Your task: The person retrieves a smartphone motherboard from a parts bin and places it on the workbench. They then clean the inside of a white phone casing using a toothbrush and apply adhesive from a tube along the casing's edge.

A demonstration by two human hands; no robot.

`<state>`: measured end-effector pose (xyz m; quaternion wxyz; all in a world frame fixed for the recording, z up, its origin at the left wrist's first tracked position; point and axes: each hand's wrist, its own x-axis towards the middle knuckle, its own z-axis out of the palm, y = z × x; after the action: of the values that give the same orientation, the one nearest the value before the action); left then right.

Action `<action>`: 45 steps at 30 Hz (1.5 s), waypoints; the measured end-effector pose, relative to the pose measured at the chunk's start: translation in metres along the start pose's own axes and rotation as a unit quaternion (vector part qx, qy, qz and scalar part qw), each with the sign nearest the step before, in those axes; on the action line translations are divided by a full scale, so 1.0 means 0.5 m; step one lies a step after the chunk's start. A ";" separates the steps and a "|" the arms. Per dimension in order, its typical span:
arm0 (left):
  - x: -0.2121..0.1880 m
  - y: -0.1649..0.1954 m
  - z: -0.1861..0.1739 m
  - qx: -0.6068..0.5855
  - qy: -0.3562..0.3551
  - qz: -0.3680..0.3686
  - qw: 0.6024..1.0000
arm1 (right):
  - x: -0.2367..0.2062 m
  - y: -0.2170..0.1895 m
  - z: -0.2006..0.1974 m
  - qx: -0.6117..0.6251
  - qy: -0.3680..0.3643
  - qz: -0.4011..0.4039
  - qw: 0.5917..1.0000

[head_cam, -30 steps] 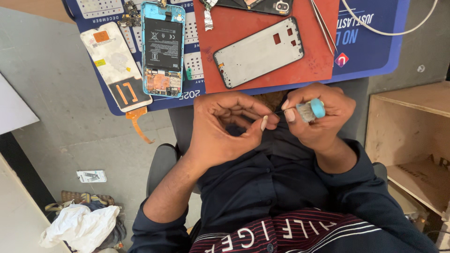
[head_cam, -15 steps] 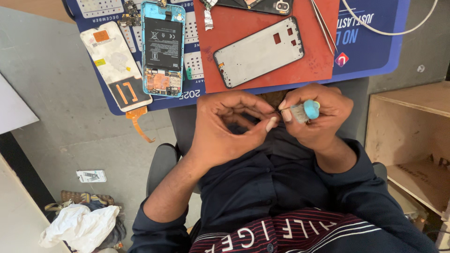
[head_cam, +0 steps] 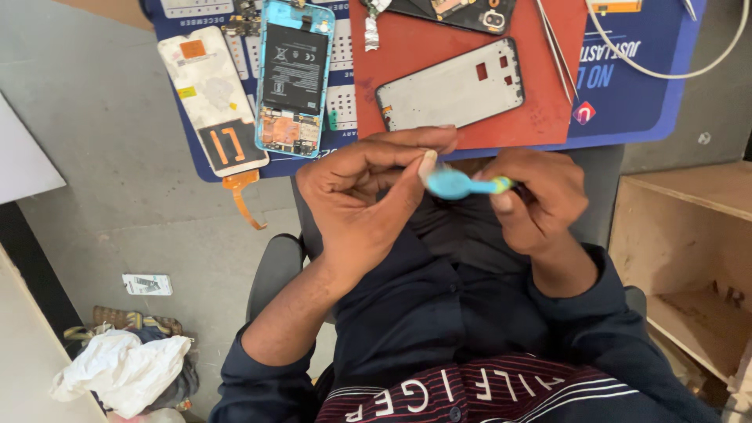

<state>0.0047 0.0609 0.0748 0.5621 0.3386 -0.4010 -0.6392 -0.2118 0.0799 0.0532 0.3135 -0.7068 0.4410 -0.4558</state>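
Observation:
My left hand is held above my lap with its thumb and fingertips pinched together on something too small to make out. My right hand grips a small brush with a light blue head and a green-yellow handle. The brush lies level and points left, and its head touches the pinched fingertips of my left hand. Both hands hover just below the edge of the blue work mat.
On the blue mat lie an opened phone with its battery in a blue frame and a white display panel with an orange flex. A white phone frame and tweezers rest on a red mat. A wooden box stands at the right, and crumpled cloth lies on the floor.
The brush has swung from pointing up in my right hand to lying level, its head now against my left fingertips. My left hand stays pinched.

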 end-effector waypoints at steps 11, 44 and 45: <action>-0.004 -0.002 -0.006 0.032 0.038 0.039 0.998 | -0.015 0.029 0.025 -0.020 0.037 0.055 0.998; 0.003 -0.014 -0.018 0.057 0.033 0.054 0.996 | -0.007 0.032 0.022 -0.019 0.056 0.039 0.998; 0.002 -0.012 -0.017 0.051 0.029 0.054 0.997 | -0.008 0.031 0.022 -0.008 0.065 0.038 0.997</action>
<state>0.0094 0.0592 0.0657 0.5888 0.3635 -0.4344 -0.5766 -0.2076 0.0774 0.0344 0.2961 -0.6606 0.4907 -0.4850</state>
